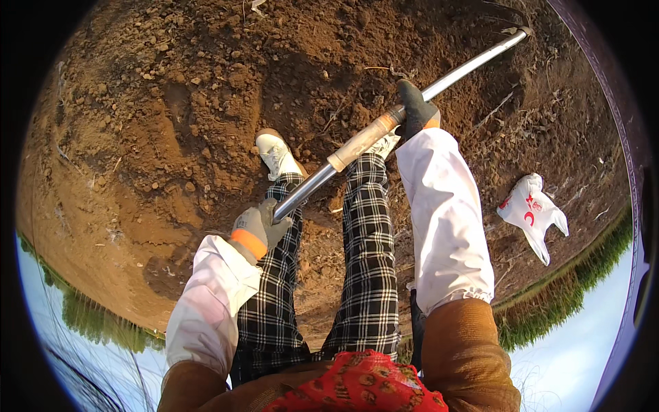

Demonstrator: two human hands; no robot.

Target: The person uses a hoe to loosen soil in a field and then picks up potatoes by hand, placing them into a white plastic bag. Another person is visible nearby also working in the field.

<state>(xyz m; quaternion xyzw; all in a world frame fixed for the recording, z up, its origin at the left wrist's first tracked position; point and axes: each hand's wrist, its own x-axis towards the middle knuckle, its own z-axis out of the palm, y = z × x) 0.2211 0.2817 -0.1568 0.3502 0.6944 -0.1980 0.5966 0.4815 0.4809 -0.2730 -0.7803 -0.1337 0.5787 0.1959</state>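
Observation:
A long-handled tool with a shiny metal shaft [476,63] slants across my body from lower left to upper right. Tan wrapping [366,138] covers the middle of its shaft. My left hand [260,226], in a grey work glove with an orange cuff, grips the near end. Just beyond the wrapping, my right hand [416,109] holds the shaft in a dark glove. The tool's far end reaches loose brown soil [221,103]; its head is in shadow and hard to make out. White sleeve covers [445,206] protect both forearms.
My feet in pale shoes [278,153] stand on the clods, the right one partly behind the shaft. A white plastic bag [533,211] with red print lies to my right. Dry stalks [495,110] litter the ground. Green plants [556,293] border the field.

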